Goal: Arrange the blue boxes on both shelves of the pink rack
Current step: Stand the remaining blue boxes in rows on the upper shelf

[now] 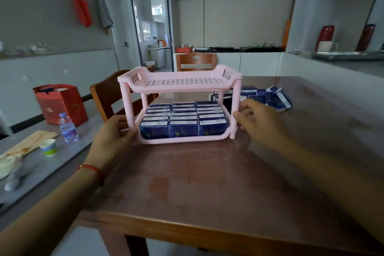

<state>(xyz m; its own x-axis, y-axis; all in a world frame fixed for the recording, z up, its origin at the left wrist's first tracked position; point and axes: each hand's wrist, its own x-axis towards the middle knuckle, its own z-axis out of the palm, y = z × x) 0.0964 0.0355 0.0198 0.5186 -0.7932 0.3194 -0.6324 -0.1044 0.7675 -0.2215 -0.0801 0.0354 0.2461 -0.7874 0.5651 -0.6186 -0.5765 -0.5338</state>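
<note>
The pink rack [178,87] stands on the brown table, slightly left of centre. Its lower shelf is packed with several blue boxes [182,119] in three rows; its perforated top shelf holds nothing. My left hand [116,137] grips the rack's front left leg near the bottom. My right hand [257,119] curls round the front right leg. A loose pile of several more blue boxes [268,97] lies on the table behind and to the right of the rack.
A wooden chair [108,97] stands at the table's left, another chair [196,61] at the far side. On the grey counter to the left are a water bottle [67,128], a paper cup [48,146] and a red gift bag [60,104].
</note>
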